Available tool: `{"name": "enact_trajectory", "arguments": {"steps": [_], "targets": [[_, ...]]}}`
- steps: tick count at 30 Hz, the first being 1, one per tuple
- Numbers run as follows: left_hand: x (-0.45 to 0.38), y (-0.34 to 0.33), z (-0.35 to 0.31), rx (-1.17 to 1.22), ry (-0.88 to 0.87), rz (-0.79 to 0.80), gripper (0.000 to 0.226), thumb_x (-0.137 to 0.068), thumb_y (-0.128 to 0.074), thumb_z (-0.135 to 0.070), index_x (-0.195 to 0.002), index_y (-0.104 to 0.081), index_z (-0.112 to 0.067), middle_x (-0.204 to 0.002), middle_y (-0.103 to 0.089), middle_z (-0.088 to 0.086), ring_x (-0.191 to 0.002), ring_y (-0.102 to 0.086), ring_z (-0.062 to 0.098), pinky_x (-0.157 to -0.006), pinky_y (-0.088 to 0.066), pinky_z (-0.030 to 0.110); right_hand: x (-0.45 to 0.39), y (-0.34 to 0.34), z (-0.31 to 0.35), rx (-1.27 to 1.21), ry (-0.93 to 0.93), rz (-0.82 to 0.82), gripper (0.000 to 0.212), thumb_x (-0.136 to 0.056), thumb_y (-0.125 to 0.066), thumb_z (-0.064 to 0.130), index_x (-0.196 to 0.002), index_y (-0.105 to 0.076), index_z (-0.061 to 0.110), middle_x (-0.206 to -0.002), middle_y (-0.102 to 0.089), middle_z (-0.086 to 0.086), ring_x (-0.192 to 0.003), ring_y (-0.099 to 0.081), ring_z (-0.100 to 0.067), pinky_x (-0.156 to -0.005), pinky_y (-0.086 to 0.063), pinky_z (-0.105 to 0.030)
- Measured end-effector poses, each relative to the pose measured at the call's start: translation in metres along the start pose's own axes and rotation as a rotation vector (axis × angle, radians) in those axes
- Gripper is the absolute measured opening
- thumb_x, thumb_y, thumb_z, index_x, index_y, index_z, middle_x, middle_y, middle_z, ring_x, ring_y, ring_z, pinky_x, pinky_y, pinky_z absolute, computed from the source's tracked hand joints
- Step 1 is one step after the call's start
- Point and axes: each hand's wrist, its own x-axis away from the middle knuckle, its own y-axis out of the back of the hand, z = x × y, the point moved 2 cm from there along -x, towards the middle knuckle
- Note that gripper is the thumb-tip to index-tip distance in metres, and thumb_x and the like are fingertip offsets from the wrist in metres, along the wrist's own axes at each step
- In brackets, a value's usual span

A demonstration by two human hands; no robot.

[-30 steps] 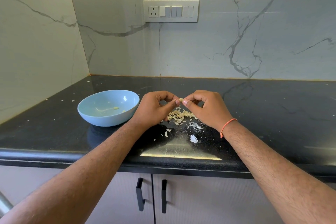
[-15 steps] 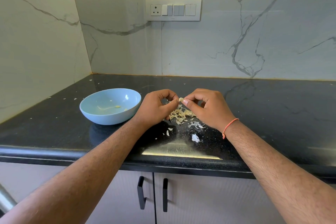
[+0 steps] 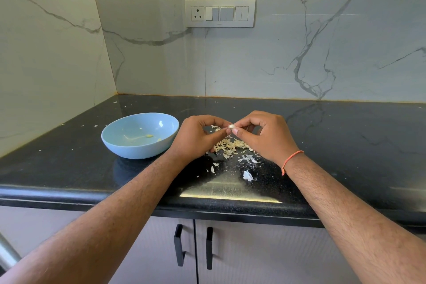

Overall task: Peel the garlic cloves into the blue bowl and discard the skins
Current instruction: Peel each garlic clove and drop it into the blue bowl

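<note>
Mid-peel. Left hand (image 3: 196, 136) and right hand (image 3: 265, 134) both pinch one small garlic clove (image 3: 231, 126) between thumb and fingertips, held above the counter (image 3: 345, 145) over the skin pile (image 3: 230, 146), just right of the blue bowl (image 3: 129, 150). Clove looks pale; can't tell if any skin remains on it. Bowl sits toward the counter's left side and holds only a few small yellowish bits, so few cloves look done. Skins lie loose between the hands and down toward the front edge, none discarded yet. Left: drop this clove in the bowl, then clear the skins. No unpeeled cloves visible elsewhere.
</note>
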Motion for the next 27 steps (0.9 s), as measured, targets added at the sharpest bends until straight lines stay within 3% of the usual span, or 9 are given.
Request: {"name": "enact_trajectory", "arguments": {"steps": [6,11,22,27], "targets": [[-0.0001,-0.0019,-0.0001,0.027,0.035,0.034,0.012,-0.097,-0.076,-0.034,-0.105,-0.081,-0.027,-0.079,-0.08,-0.008,-0.047,-0.067,0.015,-0.049,-0.047,0.02,0.0,0.0003,0.0019,-0.033,-0.01,-0.013,0.007,-0.083,-0.088,0.027,-0.085,-0.081,0.026,-0.078,-0.072,0.012,-0.071,-0.067,-0.008,-0.069,-0.053,-0.017],[-0.0009,-0.0008,0.0002,0.056,0.022,0.02,0.017,-0.096,-0.078,-0.033,-0.11,-0.081,-0.025,-0.091,-0.08,-0.018,-0.048,-0.067,0.014,-0.049,-0.05,0.022,0.0,0.0002,0.0014,-0.051,-0.026,-0.014,0.01,-0.081,-0.089,0.028,-0.084,-0.081,0.023,-0.079,-0.073,0.011,-0.071,-0.067,-0.008,-0.069,-0.053,-0.015],[-0.0006,0.0025,0.0031,0.027,-0.02,-0.057,0.017,-0.088,-0.085,-0.032,-0.103,-0.085,-0.025,-0.083,-0.08,-0.014,-0.044,-0.061,0.009,-0.05,-0.047,0.019,0.0011,0.0013,0.0017,-0.059,-0.081,0.0,0.009,-0.081,-0.089,0.022,-0.084,-0.082,0.026,-0.076,-0.074,0.016,-0.073,-0.069,-0.005,-0.066,-0.047,-0.008],[-0.0007,0.0017,0.0017,0.021,-0.017,-0.05,0.007,-0.09,-0.084,-0.029,-0.095,-0.083,-0.025,-0.084,-0.079,-0.015,-0.044,-0.062,0.01,-0.048,-0.046,0.019,0.0009,0.0002,0.0004,-0.059,-0.135,-0.006,0.009,-0.08,-0.09,0.021,-0.086,-0.083,0.025,-0.074,-0.075,0.017,-0.072,-0.072,-0.002,-0.07,-0.058,-0.016]]}}
